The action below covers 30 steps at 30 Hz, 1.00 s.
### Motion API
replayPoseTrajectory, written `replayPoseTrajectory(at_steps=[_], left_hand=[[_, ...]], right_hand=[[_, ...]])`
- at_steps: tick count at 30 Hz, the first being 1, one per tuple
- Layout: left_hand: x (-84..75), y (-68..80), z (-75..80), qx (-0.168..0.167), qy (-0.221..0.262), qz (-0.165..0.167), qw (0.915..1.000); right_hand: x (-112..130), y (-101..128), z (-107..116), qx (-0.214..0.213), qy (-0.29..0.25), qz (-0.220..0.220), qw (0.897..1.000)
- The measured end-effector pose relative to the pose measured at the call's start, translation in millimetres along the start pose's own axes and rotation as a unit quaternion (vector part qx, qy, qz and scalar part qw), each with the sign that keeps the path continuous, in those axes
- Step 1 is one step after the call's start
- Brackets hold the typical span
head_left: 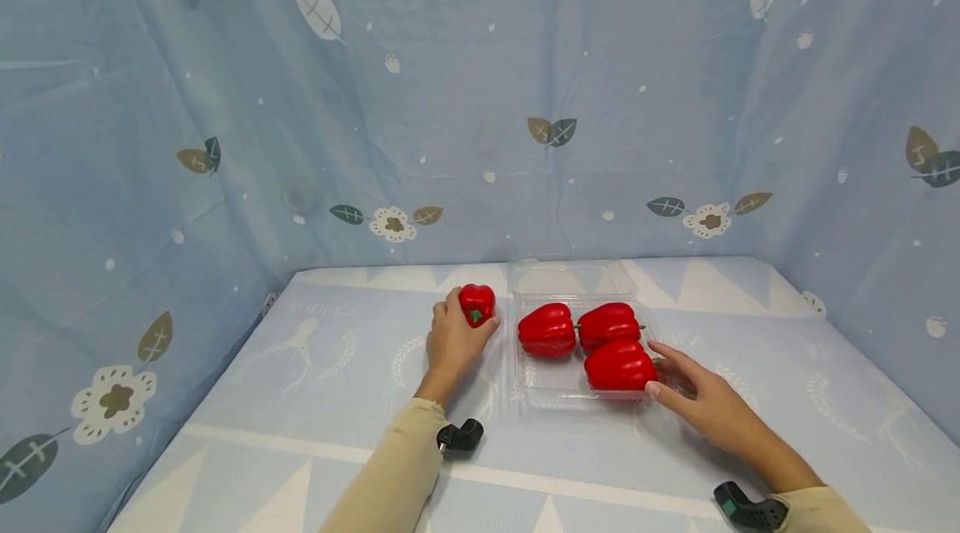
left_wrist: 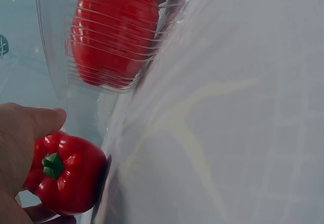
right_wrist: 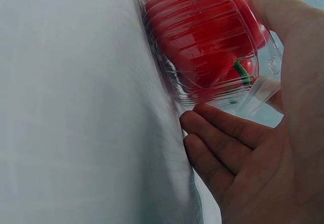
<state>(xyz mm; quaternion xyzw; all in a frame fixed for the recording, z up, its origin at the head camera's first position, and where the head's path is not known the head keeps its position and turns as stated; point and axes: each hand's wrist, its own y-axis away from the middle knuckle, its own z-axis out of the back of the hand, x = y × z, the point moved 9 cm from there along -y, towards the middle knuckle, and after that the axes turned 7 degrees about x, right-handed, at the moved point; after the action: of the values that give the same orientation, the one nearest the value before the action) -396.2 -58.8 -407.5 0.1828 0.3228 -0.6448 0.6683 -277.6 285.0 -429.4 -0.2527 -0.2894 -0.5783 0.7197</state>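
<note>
Four bell peppers (head_left: 477,300): one in the left hand (head_left: 456,343), three right of that grip, inside one plastic clamshell (head_left: 547,377).

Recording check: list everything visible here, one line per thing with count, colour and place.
Covered table: 1, pale blue and white, under everything
Fabric backdrop: piece count unclear, blue with leaves and flowers, behind and beside the table
Container: 1, clear, on the table, right of centre
Lid: 1, clear, open behind the container
Boxed peppers: 3, red, inside the container
Single pepper: 1, red with green stem, left of the container
Wrist devices: 2, black, one by each wrist
Sleeves: 2, beige, foreground
Left hand: 1, holding the single pepper
Right hand: 1, at the container's right side
</note>
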Motion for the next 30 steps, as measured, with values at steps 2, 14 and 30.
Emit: replayPoseTrajectory(at_steps=[2,14,30], left_hand=[[-0.2,-0.2,-1.1,0.000,0.004,-0.002,1.0000],[4.4,0.9,1.3,-0.021,0.007,-0.009,0.9997],[10.4,8.3,14.3,-0.015,0.058,0.013,0.9981]], right_hand=[[0,1,1,-0.001,0.002,0.000,1.000],[0,1,0,-0.002,-0.001,0.007,1.000],[-2,0,-1,0.000,-0.004,0.004,1.000]])
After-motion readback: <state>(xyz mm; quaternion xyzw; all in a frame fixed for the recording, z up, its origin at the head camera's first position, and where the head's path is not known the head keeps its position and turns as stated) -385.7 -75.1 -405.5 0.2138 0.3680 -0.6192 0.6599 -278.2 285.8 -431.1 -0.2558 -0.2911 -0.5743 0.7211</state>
